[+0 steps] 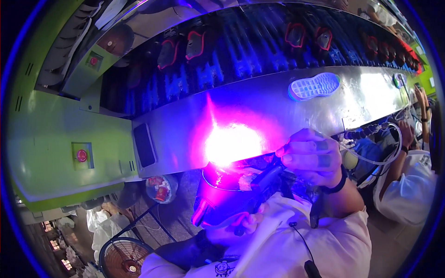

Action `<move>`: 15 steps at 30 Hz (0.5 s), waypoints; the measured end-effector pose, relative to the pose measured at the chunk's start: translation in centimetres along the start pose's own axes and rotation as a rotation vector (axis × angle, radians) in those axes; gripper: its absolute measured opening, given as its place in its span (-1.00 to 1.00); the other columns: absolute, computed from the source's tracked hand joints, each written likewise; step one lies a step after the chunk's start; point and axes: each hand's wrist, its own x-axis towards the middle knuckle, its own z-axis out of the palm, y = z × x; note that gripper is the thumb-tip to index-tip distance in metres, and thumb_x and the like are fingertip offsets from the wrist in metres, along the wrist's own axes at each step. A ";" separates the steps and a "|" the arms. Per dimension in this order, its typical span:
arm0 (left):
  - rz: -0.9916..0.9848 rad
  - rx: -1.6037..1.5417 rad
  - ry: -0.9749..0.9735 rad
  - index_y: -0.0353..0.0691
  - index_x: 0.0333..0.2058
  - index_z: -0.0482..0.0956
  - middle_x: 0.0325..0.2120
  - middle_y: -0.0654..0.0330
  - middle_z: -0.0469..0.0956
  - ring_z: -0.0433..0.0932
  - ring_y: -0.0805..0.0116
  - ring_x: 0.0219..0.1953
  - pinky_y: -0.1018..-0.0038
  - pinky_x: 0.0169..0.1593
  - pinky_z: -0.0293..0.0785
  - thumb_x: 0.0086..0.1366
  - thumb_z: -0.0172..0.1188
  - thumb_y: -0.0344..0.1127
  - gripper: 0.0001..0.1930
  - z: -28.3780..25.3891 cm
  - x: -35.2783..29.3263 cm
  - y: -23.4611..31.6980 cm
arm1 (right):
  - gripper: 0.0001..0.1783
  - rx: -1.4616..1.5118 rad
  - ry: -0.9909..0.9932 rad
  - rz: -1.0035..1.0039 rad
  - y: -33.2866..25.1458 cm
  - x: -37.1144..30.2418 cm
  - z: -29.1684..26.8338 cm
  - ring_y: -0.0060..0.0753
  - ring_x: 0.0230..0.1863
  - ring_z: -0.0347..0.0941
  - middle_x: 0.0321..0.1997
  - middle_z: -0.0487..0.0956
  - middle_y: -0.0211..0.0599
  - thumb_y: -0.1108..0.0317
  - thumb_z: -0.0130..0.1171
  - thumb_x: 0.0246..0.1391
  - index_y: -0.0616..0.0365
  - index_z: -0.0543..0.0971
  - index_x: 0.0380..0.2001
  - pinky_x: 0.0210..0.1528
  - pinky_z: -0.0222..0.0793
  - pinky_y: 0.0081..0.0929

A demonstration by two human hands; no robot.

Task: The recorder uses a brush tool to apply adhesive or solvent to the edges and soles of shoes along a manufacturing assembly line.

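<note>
A dark shoe upper with red trim (221,204) is held up at the near edge of the metal bench, in strong purple light. Fingers of my left hand (249,223) curl around its underside; the rest of that hand is hidden. My right hand (311,157), with greenish bands on two fingers, is closed around a dark blocky tool (268,178) that meets or overlaps the upper's rim. What kind of tool it is, I cannot make out. Glare washes out the upper's top side. Farther right, a pale shoe sole (315,86) lies tread up on the bench.
Behind the metal bench (273,99), a roller conveyor (241,46) carries several red-trimmed uppers. A dark phone-like slab (145,144) lies beside the green machine housing (41,148) with its red button (81,155). Below are a waste bin (169,194) and a fan (124,262). A co-worker (405,185) sits right.
</note>
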 end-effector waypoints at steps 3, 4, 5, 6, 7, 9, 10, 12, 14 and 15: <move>0.035 0.059 0.018 -0.36 0.43 0.08 0.26 -0.08 0.36 0.43 0.09 0.25 0.24 0.24 0.44 0.38 0.17 -0.17 -0.24 0.1 0.1 0.7 | -0.68 0.088 0.034 0.063 0.7 -1.7 1.0 -0.22 -0.12 0.68 -0.10 0.75 -0.36 0.46 0.38 0.04 -0.01 0.79 -0.09 -0.12 0.62 -0.37; 0.059 0.083 0.027 -0.36 0.43 0.07 0.27 -0.08 0.36 0.42 0.09 0.25 0.24 0.25 0.43 0.38 0.18 -0.18 -0.23 0.2 0.1 1.0 | -0.70 0.146 0.059 0.105 0.9 -2.2 1.4 -0.20 -0.10 0.68 -0.10 0.75 -0.33 0.45 0.38 0.06 0.02 0.79 -0.09 -0.11 0.62 -0.34; 0.082 0.108 0.038 -0.35 0.44 0.06 0.28 -0.08 0.35 0.41 0.09 0.26 0.24 0.26 0.43 0.37 0.19 -0.19 -0.22 0.3 0.2 1.4 | -0.70 0.150 0.064 0.098 1.0 -2.6 1.8 -0.20 -0.10 0.68 -0.10 0.75 -0.33 0.45 0.38 0.06 0.02 0.79 -0.09 -0.11 0.62 -0.34; 0.059 0.067 0.027 -0.35 0.44 0.05 0.28 -0.07 0.34 0.41 0.09 0.27 0.24 0.27 0.42 0.36 0.20 -0.21 -0.21 0.5 0.3 1.8 | -0.71 0.183 0.070 0.149 1.1 -2.9 2.2 -0.19 -0.10 0.68 -0.10 0.75 -0.31 0.43 0.38 0.09 0.04 0.78 -0.08 -0.11 0.61 -0.32; 0.141 0.170 0.067 -0.35 0.45 0.05 0.29 -0.07 0.34 0.40 0.09 0.28 0.24 0.28 0.41 0.35 0.21 -0.22 -0.20 0.8 0.4 2.4 | -0.72 0.224 0.087 0.176 1.4 -3.1 2.5 -0.17 -0.10 0.67 -0.10 0.74 -0.29 0.42 0.38 0.11 0.06 0.78 -0.08 -0.10 0.61 -0.30; 0.213 0.260 0.111 -0.34 0.46 0.03 0.31 -0.07 0.32 0.39 0.09 0.30 0.24 0.30 0.39 0.34 0.23 -0.24 -0.17 1.8 0.7 3.6 | -0.72 0.219 0.085 0.234 1.7 -3.1 2.7 -0.18 -0.11 0.67 -0.11 0.74 -0.27 0.39 0.38 0.14 0.08 0.77 -0.06 -0.09 0.60 -0.29; 0.259 0.322 0.141 -0.33 0.46 0.02 0.32 -0.06 0.32 0.38 0.08 0.30 0.24 0.31 0.38 0.33 0.24 -0.25 -0.16 2.6 1.0 4.5 | -0.72 0.270 0.114 0.298 2.1 -2.9 2.6 -0.18 -0.12 0.67 -0.12 0.74 -0.26 0.36 0.38 0.16 0.09 0.76 -0.04 -0.08 0.59 -0.28; 0.342 0.461 0.220 -0.32 0.47 0.00 0.33 -0.06 0.30 0.37 0.08 0.32 0.23 0.33 0.37 0.32 0.26 -0.27 -0.14 4.6 1.7 6.7 | -0.71 0.301 0.045 0.356 3.1 -2.6 1.9 -0.18 -0.13 0.67 -0.13 0.73 -0.23 0.33 0.37 0.19 0.11 0.75 -0.02 -0.07 0.58 -0.28; 0.443 0.643 0.292 -0.32 0.49 -0.02 0.35 -0.05 0.29 0.35 0.08 0.34 0.23 0.35 0.35 0.30 0.29 -0.29 -0.11 6.8 2.8 9.1 | -0.70 0.364 0.018 0.408 4.4 -2.7 1.1 -0.17 -0.14 0.67 -0.14 0.73 -0.20 0.29 0.35 0.23 0.12 0.74 0.00 -0.06 0.57 -0.28; 0.497 0.748 0.320 -0.31 0.49 -0.03 0.35 -0.05 0.28 0.35 0.08 0.35 0.23 0.36 0.34 0.29 0.30 -0.30 -0.10 7.9 3.5 10.5 | -0.68 0.312 -0.050 0.534 5.3 -3.0 0.8 -0.17 -0.13 0.67 -0.14 0.73 -0.17 0.27 0.33 0.26 0.14 0.72 0.02 -0.05 0.56 -0.29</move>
